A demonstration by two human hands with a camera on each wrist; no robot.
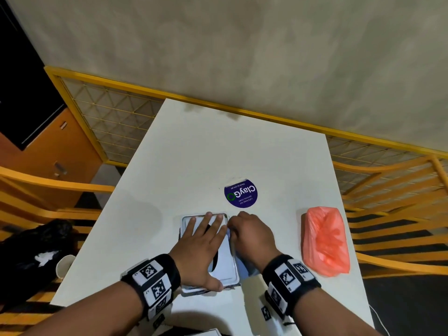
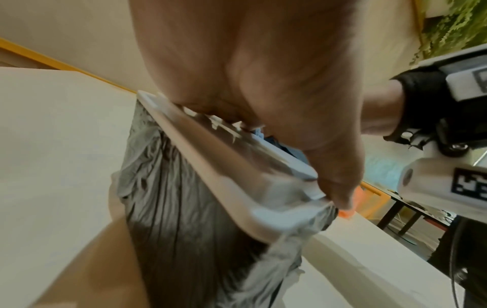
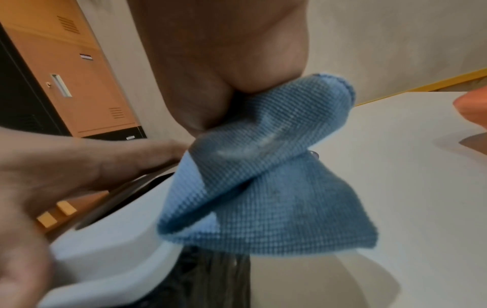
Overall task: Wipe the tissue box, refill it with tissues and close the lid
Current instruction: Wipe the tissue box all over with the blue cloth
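Observation:
A white-lidded tissue box (image 1: 226, 267) with dark grey sides (image 2: 184, 208) stands near the front of the white table (image 1: 242, 154). My left hand (image 1: 201, 241) lies flat on its lid (image 3: 110, 246), fingers straight, thumb at the near edge. My right hand (image 1: 252, 236) grips a blue woven cloth (image 3: 263, 177) bunched in its fingers and holds it against the box's right side. The cloth (image 1: 242, 265) shows as a blue strip beside the box. The lid's dark slot (image 1: 214, 258) is partly covered by my left hand.
An orange plastic bag (image 1: 326, 241) with contents lies on the table to the right. A round purple sticker (image 1: 240, 194) sits behind the box. Yellow-orange chairs (image 1: 400, 190) flank the table. A black bag (image 1: 41, 248) and paper cup (image 1: 64, 264) sit at the left.

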